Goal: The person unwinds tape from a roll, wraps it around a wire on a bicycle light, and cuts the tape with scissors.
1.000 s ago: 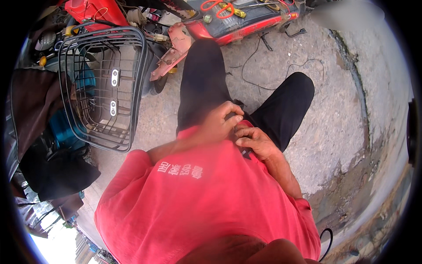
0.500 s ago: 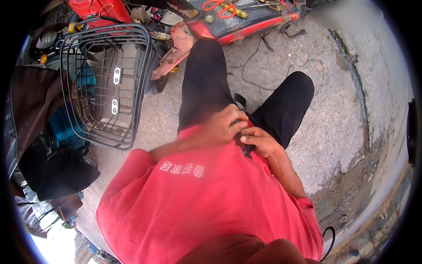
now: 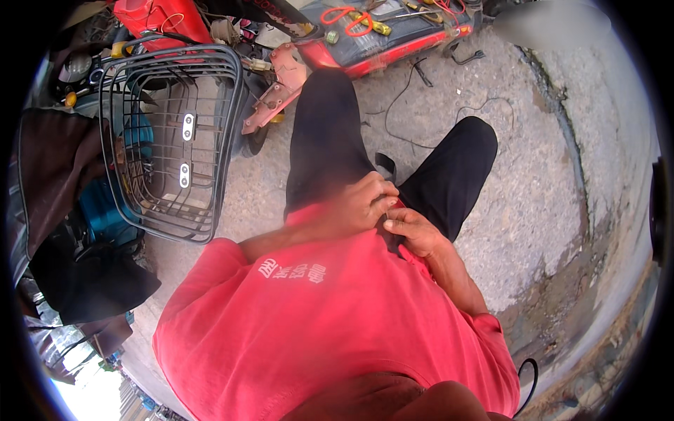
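My left hand (image 3: 366, 201) and my right hand (image 3: 414, 230) meet in front of my waist, at the hem of my red shirt (image 3: 309, 316). The left fingers are curled together, with their tips turned toward the right hand. My right thumb and fingers pinch close beside them. Something small and dark shows between the two hands, too little of it visible to name. A dark strap-like piece (image 3: 385, 166) juts up just beyond the hands, between my thighs in black trousers (image 3: 323, 133).
A black wire basket (image 3: 179, 140) stands at the left. Ahead is a red and black vehicle part (image 3: 393, 42) with orange-handled scissors (image 3: 349, 19) and other tools on it. A pink bracket (image 3: 277, 88) lies nearby. A thin cable (image 3: 390, 112) crosses the concrete floor.
The whole view has shifted slightly, so the basket and tools appear a little lower. Both hands stay together at the waist, with barely any finger movement.
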A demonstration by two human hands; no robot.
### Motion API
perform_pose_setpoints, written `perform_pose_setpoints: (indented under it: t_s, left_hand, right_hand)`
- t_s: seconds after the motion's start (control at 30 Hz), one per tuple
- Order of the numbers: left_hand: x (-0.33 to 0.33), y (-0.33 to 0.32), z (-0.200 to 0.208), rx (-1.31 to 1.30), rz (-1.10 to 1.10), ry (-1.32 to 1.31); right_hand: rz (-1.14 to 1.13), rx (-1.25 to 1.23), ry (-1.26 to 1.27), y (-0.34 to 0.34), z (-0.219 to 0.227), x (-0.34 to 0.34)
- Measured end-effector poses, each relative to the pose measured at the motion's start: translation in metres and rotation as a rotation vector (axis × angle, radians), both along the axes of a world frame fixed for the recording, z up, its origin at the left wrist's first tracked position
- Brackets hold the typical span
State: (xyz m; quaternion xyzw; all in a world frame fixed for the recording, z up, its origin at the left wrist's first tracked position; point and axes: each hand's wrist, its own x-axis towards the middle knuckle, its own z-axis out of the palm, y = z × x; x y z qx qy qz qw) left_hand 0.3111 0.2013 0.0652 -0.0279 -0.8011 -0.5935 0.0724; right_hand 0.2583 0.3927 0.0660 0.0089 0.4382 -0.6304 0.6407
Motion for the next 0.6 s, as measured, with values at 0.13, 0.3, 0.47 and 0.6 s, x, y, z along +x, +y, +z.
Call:
perform_pose_setpoints:
  t_s: [0.13, 0.3, 0.47, 0.6]
  left_hand:
    - [-0.002, 0.002, 0.002, 0.100, 0.018, -0.114]
    - [0.005, -0.003, -0.004, 0.307, -0.138, -0.276]
    - [0.003, -0.014, 0.003, 0.295, -0.292, -0.278]
    - [0.005, -0.014, -0.007, 0.229, -0.353, -0.098]
  right_hand:
    - [-0.005, -0.029, -0.022, 0.004, -0.008, 0.003]
    - [-0.050, -0.007, -0.080, 0.003, -0.008, 0.009]
    - [-0.096, -0.024, -0.112, -0.002, 0.005, 0.009]
    - [-0.115, 0.035, -0.100, 0.001, 0.003, 0.010]
